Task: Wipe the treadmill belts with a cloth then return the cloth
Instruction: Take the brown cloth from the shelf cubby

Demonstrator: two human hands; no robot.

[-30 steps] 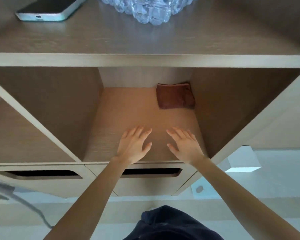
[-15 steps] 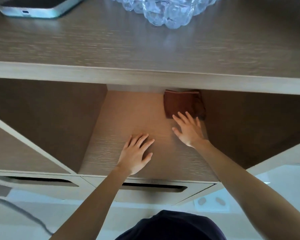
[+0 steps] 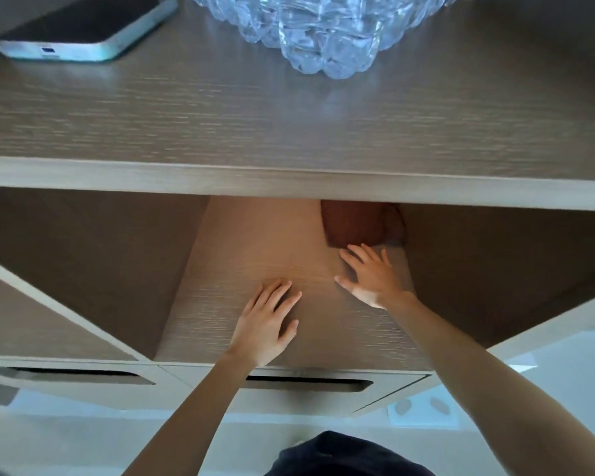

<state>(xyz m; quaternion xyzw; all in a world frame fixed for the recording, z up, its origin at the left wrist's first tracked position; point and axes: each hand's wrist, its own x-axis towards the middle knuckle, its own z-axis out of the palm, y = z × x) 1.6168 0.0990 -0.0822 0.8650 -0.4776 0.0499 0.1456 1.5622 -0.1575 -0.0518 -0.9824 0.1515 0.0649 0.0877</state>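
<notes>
A folded brown cloth [image 3: 354, 225] lies at the back right of the middle shelf compartment [image 3: 255, 242], its far edge hidden under the cabinet top. My right hand [image 3: 368, 274] reaches into the compartment with fingers spread and straight, the fingertips at the cloth's near edge. My left hand [image 3: 267, 322] rests flat and open on the shelf floor, nearer the front, holding nothing. No treadmill is in view.
On the wooden cabinet top [image 3: 289, 115] a phone [image 3: 86, 29] lies at the back left and a cut-glass bowl [image 3: 323, 25] stands at the back middle. Drawers with slot handles [image 3: 306, 384] sit below the shelf. Side compartments flank the middle one.
My right hand has reached forward from the shelf front to the cloth's edge. The camera has moved closer and higher, so the cabinet top now hides part of the cloth. The left hand stays put.
</notes>
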